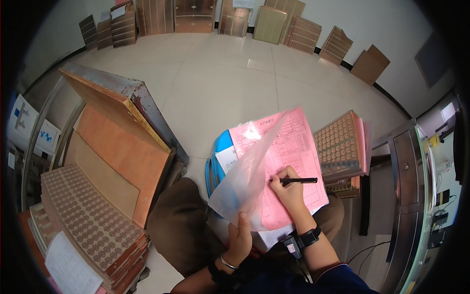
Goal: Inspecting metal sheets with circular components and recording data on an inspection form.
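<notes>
- Pink form (296, 144) beneath right hand (291, 192) — fingers closed round black pen (306, 181).
- Left hand (240, 239) by form's lower-left edge, pinching translucent sheet (236, 196).
- Orange-backed rack (120, 147), person's left — holds stacked patterned panels (90, 213).

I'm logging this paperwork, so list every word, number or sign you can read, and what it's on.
Pink form: printed heading and ruled rows; wording not copied here, most print too small.
White sheet at its left edge: print too small.
White paper on the panel stack: faint marks, unreadable.
Labelled wrist device: too small.
</notes>
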Tool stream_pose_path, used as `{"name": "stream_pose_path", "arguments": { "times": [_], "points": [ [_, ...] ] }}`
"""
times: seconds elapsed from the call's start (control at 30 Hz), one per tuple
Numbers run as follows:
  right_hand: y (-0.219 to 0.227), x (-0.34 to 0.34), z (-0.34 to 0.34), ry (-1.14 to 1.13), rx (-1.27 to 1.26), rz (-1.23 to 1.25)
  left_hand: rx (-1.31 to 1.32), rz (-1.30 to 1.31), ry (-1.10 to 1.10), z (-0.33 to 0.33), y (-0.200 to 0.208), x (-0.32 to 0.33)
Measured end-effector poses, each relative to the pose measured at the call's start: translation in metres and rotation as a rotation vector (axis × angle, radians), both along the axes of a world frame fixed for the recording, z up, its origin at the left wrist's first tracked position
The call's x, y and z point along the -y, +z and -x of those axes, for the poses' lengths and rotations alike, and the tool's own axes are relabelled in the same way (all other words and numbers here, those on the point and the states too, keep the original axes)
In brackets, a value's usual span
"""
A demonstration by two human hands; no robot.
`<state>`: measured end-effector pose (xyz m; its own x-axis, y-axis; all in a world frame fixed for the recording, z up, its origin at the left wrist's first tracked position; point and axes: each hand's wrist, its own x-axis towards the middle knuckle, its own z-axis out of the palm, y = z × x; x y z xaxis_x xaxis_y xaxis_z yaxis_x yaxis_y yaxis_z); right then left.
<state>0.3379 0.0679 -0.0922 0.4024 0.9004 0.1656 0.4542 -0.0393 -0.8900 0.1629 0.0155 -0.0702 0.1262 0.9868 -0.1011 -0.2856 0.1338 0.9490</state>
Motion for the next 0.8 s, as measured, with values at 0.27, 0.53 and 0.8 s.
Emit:
{"name": "stream_pose_path", "arguments": {
  "times": [0.27,0.53,0.8],
  "points": [
    [0.0029,-0.0005,0.0013,-0.027,0.017,0.004,0.044,0.029,-0.160,0.0051,0.0060,-0.0018],
    [0.0040,-0.0001,0.0014,-0.037,-0.007,-0.022,0.021,0.007,-0.189,0.0056,0.0032,-0.0022],
    [0.0061,0.0002,0.0009,-0.036,0.010,-0.020,-0.030,-0.034,-0.106,0.0022,0.0044,-0.0013]
  ]
}}
